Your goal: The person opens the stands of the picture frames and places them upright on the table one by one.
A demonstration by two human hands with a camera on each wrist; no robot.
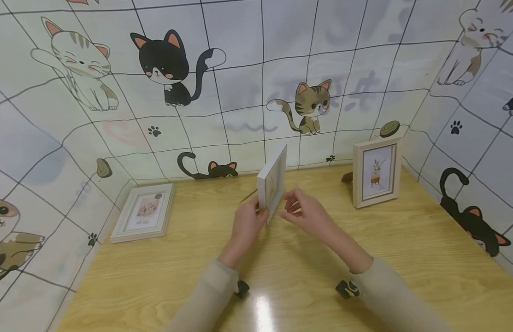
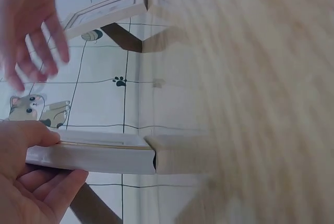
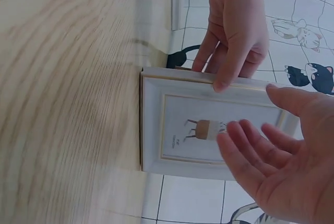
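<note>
A white picture frame stands upright on the wooden table, turned nearly edge-on to the head view. My left hand grips its near side edge, thumb on the front and fingers behind. In the right wrist view, the frame's front shows a plant-pot print, and its bottom edge meets the table. My right hand is just right of the frame, fingers loosely bent and holding nothing. The left wrist view shows a brown support leg behind the held frame.
A second upright picture frame with a brown leg stands at the back right. Another white frame lies flat at the back left. Cat-patterned walls bound the wooden table at the back and sides.
</note>
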